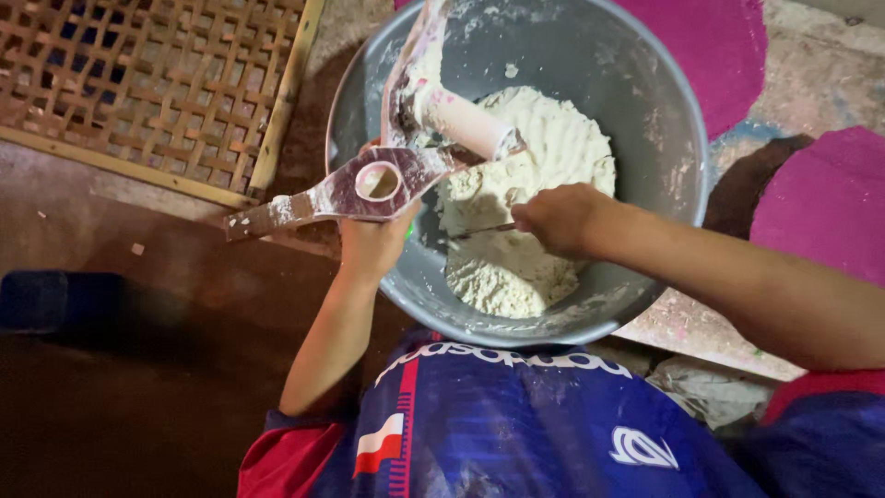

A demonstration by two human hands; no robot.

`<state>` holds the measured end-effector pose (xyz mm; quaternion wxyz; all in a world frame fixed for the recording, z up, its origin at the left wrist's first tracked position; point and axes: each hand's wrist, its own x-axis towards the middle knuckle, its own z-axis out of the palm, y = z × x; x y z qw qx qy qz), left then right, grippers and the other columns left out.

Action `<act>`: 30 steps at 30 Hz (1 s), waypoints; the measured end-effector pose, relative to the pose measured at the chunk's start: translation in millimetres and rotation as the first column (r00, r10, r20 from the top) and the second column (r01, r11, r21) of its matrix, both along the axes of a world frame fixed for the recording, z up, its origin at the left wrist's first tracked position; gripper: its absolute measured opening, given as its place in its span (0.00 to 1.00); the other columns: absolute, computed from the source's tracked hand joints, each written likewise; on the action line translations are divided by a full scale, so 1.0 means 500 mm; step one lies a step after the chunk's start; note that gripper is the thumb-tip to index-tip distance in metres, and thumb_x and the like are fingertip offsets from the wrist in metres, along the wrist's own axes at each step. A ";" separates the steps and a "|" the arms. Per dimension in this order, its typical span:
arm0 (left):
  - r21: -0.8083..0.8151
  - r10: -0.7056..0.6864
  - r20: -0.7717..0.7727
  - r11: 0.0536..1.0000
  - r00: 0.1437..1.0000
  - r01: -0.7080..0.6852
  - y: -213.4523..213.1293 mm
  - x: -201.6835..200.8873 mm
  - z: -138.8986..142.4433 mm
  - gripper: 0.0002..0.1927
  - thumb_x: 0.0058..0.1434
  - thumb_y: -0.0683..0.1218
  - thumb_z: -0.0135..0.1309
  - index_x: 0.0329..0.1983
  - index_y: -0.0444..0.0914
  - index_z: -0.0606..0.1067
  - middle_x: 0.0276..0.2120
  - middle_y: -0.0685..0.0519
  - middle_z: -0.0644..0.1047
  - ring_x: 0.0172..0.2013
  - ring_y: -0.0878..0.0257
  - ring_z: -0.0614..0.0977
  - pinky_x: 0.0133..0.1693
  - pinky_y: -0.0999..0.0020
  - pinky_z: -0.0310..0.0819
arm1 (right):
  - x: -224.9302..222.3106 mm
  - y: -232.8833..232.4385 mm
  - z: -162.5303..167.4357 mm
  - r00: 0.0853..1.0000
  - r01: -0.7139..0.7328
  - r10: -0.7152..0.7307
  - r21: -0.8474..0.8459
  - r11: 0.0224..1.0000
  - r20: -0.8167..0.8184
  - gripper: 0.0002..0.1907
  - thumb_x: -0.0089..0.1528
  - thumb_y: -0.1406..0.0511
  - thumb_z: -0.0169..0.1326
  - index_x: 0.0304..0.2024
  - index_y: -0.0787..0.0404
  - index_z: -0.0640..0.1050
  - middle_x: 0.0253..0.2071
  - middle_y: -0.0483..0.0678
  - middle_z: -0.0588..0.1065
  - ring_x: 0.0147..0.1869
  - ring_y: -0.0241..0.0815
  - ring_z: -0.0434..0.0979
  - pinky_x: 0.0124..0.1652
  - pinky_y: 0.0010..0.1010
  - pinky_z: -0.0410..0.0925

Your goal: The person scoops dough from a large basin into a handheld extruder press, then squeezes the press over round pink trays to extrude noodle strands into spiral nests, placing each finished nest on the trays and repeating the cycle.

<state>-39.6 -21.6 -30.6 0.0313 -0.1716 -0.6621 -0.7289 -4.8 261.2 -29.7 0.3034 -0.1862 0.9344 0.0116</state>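
Note:
A grey round basin [645, 101] holds a mound of pale crumbly dough [525, 203]. My left hand [373, 240] grips a flour-dusted wooden hand press [359, 189] with a round hole in one arm and a cylindrical plunger [466, 122] on the other, held open over the basin's near-left rim. My right hand [558, 219] reaches into the basin from the right, closed on a thin metal utensil [484, 231] whose tip lies on the dough.
A woven bamboo lattice tray [157, 83] lies at the upper left on the brown floor. Magenta round mats [719, 46] lie behind and to the right of the basin. A dark blue object [46, 300] sits at the left edge.

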 end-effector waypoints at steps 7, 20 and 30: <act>-0.058 -0.028 0.078 0.998 0.997 0.033 0.000 0.006 -0.005 0.26 0.61 0.35 0.59 0.62 0.36 0.67 0.45 0.57 0.76 0.47 0.69 0.77 0.50 0.73 0.72 | 0.076 -0.027 0.050 0.968 -0.250 0.246 0.065 0.966 0.053 0.38 0.60 0.68 0.47 0.73 0.36 0.63 0.29 0.54 0.80 0.35 0.53 0.82 0.38 0.45 0.74; -0.108 -0.098 0.011 0.989 0.995 0.098 0.008 0.002 0.021 0.22 0.65 0.39 0.64 0.59 0.36 0.69 0.45 0.55 0.78 0.46 0.68 0.79 0.51 0.71 0.74 | 0.220 0.062 0.212 0.934 0.286 -0.256 -0.096 0.953 0.248 0.21 0.63 0.59 0.50 0.58 0.38 0.81 0.44 0.48 0.83 0.43 0.52 0.84 0.44 0.41 0.74; -0.703 -0.444 -0.467 0.711 0.765 -0.016 0.063 0.032 0.122 0.39 0.50 0.55 0.69 0.64 0.40 0.71 0.56 0.42 0.77 0.50 0.46 0.80 0.48 0.56 0.73 | 0.182 0.110 0.315 0.900 0.433 -0.327 -0.672 0.600 0.288 0.22 0.66 0.59 0.50 0.59 0.61 0.80 0.51 0.51 0.82 0.55 0.44 0.84 0.52 0.33 0.72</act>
